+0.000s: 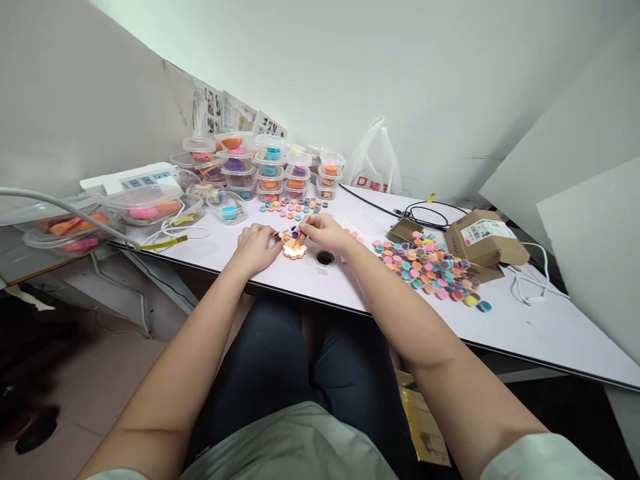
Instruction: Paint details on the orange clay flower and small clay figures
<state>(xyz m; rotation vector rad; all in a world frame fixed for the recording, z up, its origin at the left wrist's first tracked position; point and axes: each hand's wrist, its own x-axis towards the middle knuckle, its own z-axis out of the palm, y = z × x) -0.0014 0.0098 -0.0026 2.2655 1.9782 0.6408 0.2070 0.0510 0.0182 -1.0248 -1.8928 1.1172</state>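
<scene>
A small scalloped piece, orange with a white top (295, 251), lies on the table between my hands. My left hand (256, 248) rests at its left, fingers bent, thumb and forefinger closing around a small dark brown bit (277, 237). From the right, my right hand (324, 233) reaches over the scalloped piece with thumb and fingers pinched together; what is in the pinch is too small to make out. Little orange and purple pieces (287, 236) sit just behind the scalloped piece. Farther back, several small coloured discs (295, 209) are spread on the tabletop.
Stacked clear tubs of coloured clay (270, 171) line the back. A heap of coloured discs (430, 267) and a cardboard box (480, 241) stand right. Near my right wrist is a round table hole (325, 258). Also there: a power strip (131, 179), a black cable (367, 205), a plastic bag (375, 160).
</scene>
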